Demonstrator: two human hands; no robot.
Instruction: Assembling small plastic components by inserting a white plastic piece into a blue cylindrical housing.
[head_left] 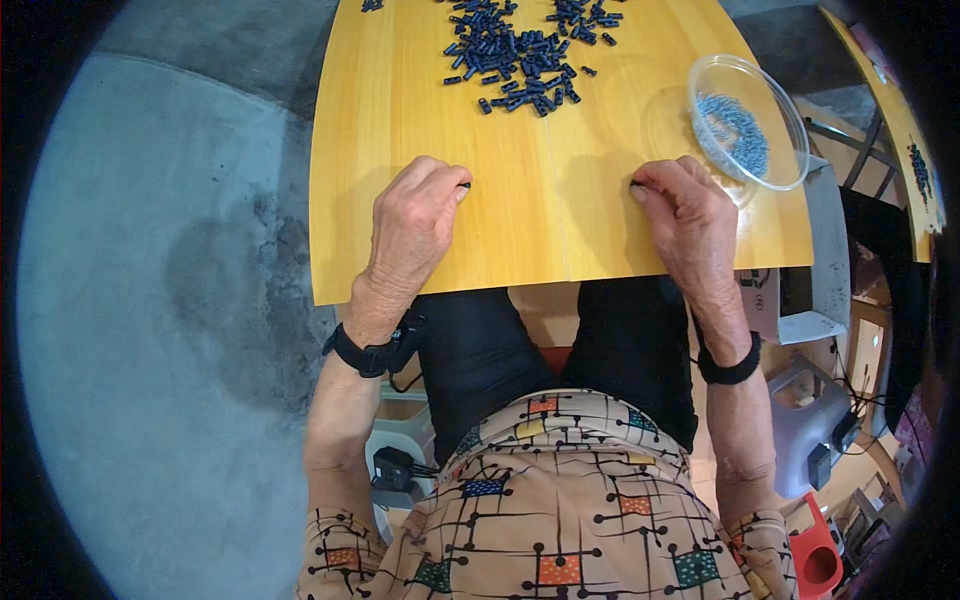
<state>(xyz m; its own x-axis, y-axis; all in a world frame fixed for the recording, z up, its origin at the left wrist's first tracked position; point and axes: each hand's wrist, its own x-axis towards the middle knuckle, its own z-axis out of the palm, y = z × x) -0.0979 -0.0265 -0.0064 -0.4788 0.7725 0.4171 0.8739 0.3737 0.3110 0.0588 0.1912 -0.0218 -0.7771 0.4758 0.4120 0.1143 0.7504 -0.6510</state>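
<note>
My left hand is closed in a pinch over the yellow tabletop. The end of a small black piece sticks out between its thumb and forefinger. Well apart to the right, my right hand also pinches, with a small dark bit showing at its fingertips; most of it is hidden. Beyond both hands lies a loose heap of short black cylindrical pieces. Close to my right hand stands a round clear plastic tub holding many small silvery metal pins or screws.
Below the table's right edge is an open cardboard box. A second yellow board with dark pieces stands at the far right. Plastic stools and a red plastic item are at lower right. Grey floor spreads on the left.
</note>
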